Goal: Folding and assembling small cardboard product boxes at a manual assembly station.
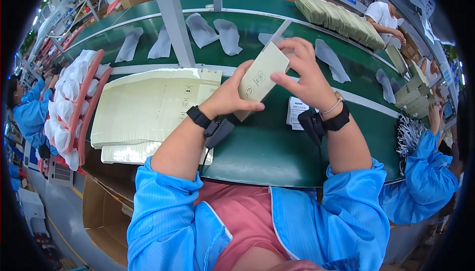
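A cream folding carton (263,75) is held tilted above the green bench, a narrow flap (282,31) standing up from its far end. My left hand (232,93) is closed round its lower left part, thumb along the near edge. At the upper right end, my right hand (304,70) has curled fingers by the flap and its thumb against the printed face. Beneath the right wrist lies a small stack of white printed leaflets (296,111), partly covered by the wrist device. To the left is a large stack of flat cream cartons (143,105).
Grey-white pouches (228,37) lie spaced along the green conveyor (252,21) beyond a metal rail. A post (173,21) rises at its near edge. Red trays of white bundles (74,98) stand left. Co-workers (420,172) work at right; an open cardboard box (101,211) is lower left.
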Demonstrator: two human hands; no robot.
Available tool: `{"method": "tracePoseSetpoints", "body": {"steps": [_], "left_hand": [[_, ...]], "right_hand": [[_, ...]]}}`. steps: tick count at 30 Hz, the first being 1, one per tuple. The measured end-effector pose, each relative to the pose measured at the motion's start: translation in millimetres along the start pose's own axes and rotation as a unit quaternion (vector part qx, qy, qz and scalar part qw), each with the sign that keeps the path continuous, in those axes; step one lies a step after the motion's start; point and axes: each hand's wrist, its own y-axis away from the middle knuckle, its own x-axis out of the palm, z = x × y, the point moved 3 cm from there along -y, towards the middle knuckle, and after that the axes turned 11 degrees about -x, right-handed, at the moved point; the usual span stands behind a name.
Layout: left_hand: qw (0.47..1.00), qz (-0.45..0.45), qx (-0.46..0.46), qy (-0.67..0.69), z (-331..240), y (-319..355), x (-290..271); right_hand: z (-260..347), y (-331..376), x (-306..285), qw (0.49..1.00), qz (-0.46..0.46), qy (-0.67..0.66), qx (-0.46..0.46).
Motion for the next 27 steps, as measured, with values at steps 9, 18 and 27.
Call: {"method": "tracePoseSetpoints", "body": {"steps": [9, 18, 27], "left_hand": [[0.775, -0.1, -0.338, -0.524, 44.0, 2.0, -26.8], [0.828, -0.084, -0.222, -0.507, 51.3, 3.8, -17.6], [0.776, -0.144, -0.333, -0.516, 27.0, 1.3, -33.1]], "right_hand": [[-151.4, 85.1, -61.2, 0.963, -0.071, 0.095, 0.24], [-155.2, 112.4, -41.4, 0.913, -0.136, 0.322, 0.209], [-26.0, 59.6, 69.5, 0.966, 0.074, -0.142, 0.202]]}}
